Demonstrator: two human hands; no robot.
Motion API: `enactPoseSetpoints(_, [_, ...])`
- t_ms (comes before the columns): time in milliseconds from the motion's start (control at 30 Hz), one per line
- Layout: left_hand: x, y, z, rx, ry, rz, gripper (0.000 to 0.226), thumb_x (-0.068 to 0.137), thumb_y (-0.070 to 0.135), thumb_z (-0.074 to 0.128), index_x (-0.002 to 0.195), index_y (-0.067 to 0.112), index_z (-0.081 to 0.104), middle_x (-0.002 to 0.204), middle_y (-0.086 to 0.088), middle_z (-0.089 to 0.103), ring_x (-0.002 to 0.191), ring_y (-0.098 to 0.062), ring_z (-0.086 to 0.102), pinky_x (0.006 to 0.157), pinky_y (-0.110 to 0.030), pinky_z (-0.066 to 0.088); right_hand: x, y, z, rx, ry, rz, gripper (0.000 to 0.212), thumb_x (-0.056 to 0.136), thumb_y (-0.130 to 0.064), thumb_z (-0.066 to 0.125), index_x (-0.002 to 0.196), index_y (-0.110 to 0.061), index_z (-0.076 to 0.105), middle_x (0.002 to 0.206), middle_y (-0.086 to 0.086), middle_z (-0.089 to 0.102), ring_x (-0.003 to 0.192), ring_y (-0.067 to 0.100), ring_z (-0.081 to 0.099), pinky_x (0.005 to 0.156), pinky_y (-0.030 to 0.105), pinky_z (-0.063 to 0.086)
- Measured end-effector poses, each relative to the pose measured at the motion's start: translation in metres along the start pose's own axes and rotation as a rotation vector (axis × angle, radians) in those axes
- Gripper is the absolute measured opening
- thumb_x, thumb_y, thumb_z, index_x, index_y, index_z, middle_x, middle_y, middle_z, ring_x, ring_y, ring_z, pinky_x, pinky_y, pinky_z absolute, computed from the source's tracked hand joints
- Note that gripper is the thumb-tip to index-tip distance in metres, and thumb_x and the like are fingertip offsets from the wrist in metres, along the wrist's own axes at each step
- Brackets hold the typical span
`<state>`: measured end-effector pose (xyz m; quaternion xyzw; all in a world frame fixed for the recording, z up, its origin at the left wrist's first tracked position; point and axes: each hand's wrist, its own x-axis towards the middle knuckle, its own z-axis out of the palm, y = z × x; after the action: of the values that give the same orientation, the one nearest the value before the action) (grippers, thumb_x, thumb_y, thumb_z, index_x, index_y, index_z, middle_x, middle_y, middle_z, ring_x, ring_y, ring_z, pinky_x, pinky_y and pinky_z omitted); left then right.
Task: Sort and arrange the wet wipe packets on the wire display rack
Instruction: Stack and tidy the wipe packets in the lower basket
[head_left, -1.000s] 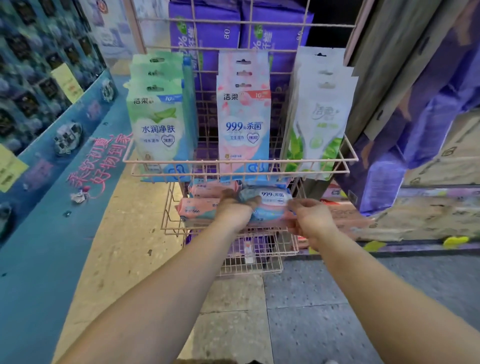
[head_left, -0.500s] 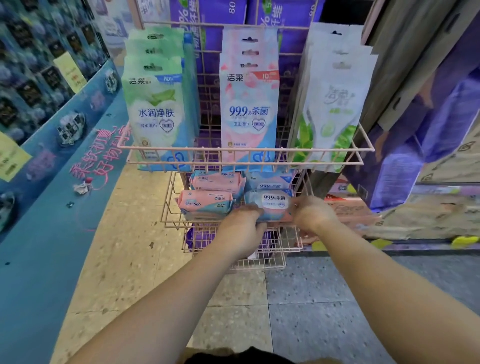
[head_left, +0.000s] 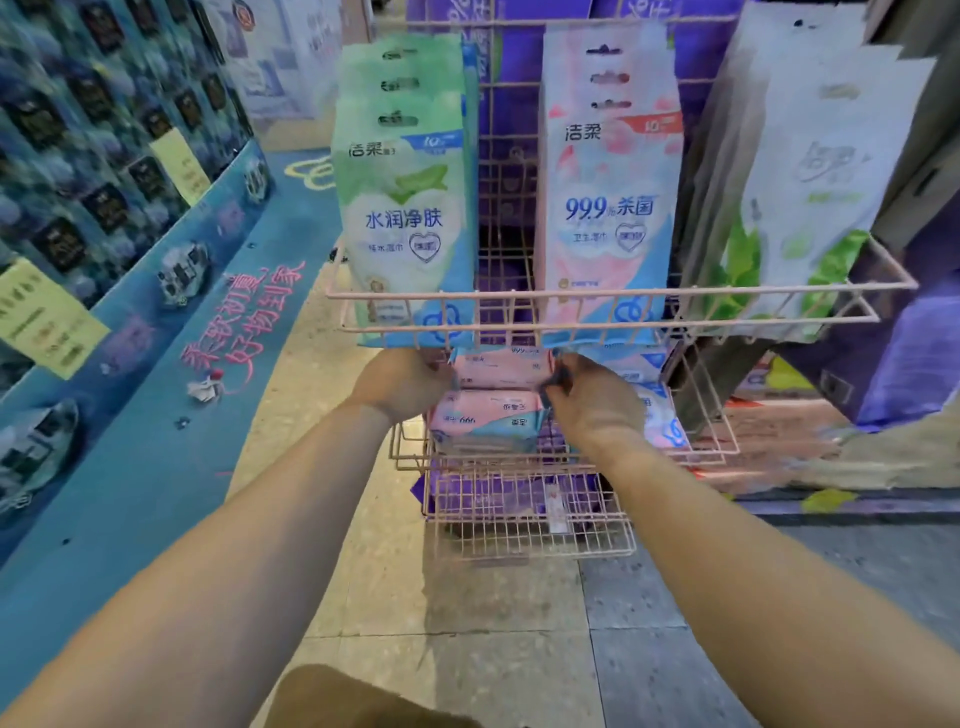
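Observation:
A pink wire display rack (head_left: 613, 295) stands in front of me. Its upper tier carries hanging green packets (head_left: 402, 208), pink packets (head_left: 610, 197) and white-green packets (head_left: 810, 182). In the middle basket lie flat pink wet wipe packets. My left hand (head_left: 402, 382) and my right hand (head_left: 592, 395) grip the two ends of the rear pink packet (head_left: 501, 366). A second pink packet (head_left: 485, 418) lies just in front of it. Blue-white packets (head_left: 657, 410) sit to the right, partly behind my right hand.
A lower wire basket (head_left: 530, 519) holds purple packs. A blue display stand (head_left: 130, 405) runs along the left. Purple boxes (head_left: 914, 358) and cardboard stand at the right. Tiled floor (head_left: 467, 649) lies below my arms.
Both hands left the blue-white packet at the basket's right and shifted left onto the rear pink packet. The camera moved closer to the rack.

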<state>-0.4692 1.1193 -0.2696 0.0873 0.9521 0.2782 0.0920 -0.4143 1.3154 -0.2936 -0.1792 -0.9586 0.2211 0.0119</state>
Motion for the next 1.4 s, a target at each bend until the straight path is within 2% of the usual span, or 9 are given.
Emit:
enactPoseSetpoints(333, [0.004,-0.001,0.008,-0.875,0.217,-0.083,0.021,0.083,0.011,0.069,0.104,0.014,0.065,0.097,0.005,0.069,0.085,-0.010,0.065,0.061,-0.014,0.052,0.009,-0.022,-0.001,0.341,0.080,0.040,0.039,0.095,-0.043,0.050,0.080,-0.011,0.068,0.094,0.014,0.071,0.091,0.031,0.064,0.069,0.027,0.041])
enactPoseSetpoints(533, [-0.007,0.002,-0.001,-0.812,0.042,-0.171,0.022,0.092,0.014,0.054,0.072,0.020,0.052,0.073,0.004,0.054,0.073,-0.015,0.053,0.061,-0.017,0.043,-0.016,-0.041,-0.018,0.720,-0.016,-0.019,0.022,0.088,-0.029,0.064,0.098,-0.011,0.071,0.097,0.005,0.073,0.090,0.015,0.066,0.085,0.026,0.051])
enactPoseSetpoints(667, [-0.011,0.014,-0.001,-0.963,-0.027,-0.106,0.015,0.063,0.009,0.052,0.075,0.017,0.055,0.077,-0.001,0.061,0.072,-0.013,0.058,0.061,-0.019,0.053,-0.040,-0.041,-0.006,0.805,-0.177,-0.248,0.026,0.091,-0.008,0.060,0.115,-0.011,0.068,0.097,-0.015,0.062,0.083,-0.011,0.060,0.083,0.005,0.044])
enactPoseSetpoints(800, [-0.015,0.006,-0.011,-0.942,-0.073,-0.223,0.022,0.093,-0.001,0.047,0.074,0.008,0.050,0.071,-0.007,0.063,0.052,0.000,0.057,0.045,-0.007,0.043,-0.043,-0.027,-0.007,0.782,-0.304,-0.285,0.026,0.087,-0.010,0.066,0.100,-0.032,0.070,0.109,-0.008,0.070,0.098,0.009,0.067,0.091,0.022,0.052])
enactPoseSetpoints(867, [-0.021,0.005,-0.013,-1.006,-0.097,-0.272,0.021,0.098,-0.005,0.035,0.090,-0.003,0.054,0.098,-0.034,0.066,0.040,0.005,0.054,0.041,-0.006,0.040,-0.049,-0.021,-0.009,0.717,-0.286,-0.280,0.027,0.083,-0.015,0.070,0.086,-0.041,0.066,0.105,-0.009,0.070,0.096,0.015,0.069,0.088,0.025,0.054])
enactPoseSetpoints(933, [-0.026,0.009,-0.011,-1.161,-0.146,-0.287,0.021,0.099,0.007,0.037,0.102,-0.004,0.055,0.122,-0.036,0.055,0.048,0.001,0.061,0.046,-0.011,0.047,-0.055,-0.022,-0.012,0.688,-0.282,-0.279,0.024,0.082,-0.021,0.072,0.081,-0.044,0.065,0.104,-0.014,0.069,0.096,0.020,0.069,0.087,0.033,0.055])
enactPoseSetpoints(1133, [-0.038,0.001,-0.005,-1.477,-0.080,-0.260,0.020,0.093,0.020,0.044,0.091,0.011,0.063,0.066,-0.001,0.073,0.046,-0.011,0.064,0.043,-0.018,0.049,-0.057,-0.032,-0.021,0.800,-0.228,-0.326,0.024,0.085,-0.015,0.067,0.088,-0.039,0.068,0.114,-0.015,0.068,0.095,0.006,0.067,0.089,0.034,0.056])
enactPoseSetpoints(1267, [-0.052,-0.031,-0.005,-1.699,0.020,-0.283,0.024,0.085,0.023,0.054,0.100,0.008,0.068,0.087,-0.007,0.075,0.069,-0.017,0.072,0.060,-0.026,0.059,-0.064,-0.032,-0.018,0.717,-0.023,-0.318,0.024,0.084,-0.017,0.066,0.090,-0.040,0.064,0.110,-0.008,0.062,0.097,0.002,0.058,0.086,0.014,0.045])
enactPoseSetpoints(1400, [-0.076,-0.054,-0.004,-1.578,-0.061,-0.159,0.046,0.077,0.017,0.057,0.123,0.012,0.058,0.107,-0.008,0.073,0.089,-0.019,0.071,0.074,-0.033,0.057,-0.065,-0.034,-0.020,0.831,-0.032,-0.177,0.023,0.087,-0.013,0.064,0.102,-0.029,0.062,0.103,-0.004,0.064,0.085,0.009,0.059,0.079,0.023,0.051])
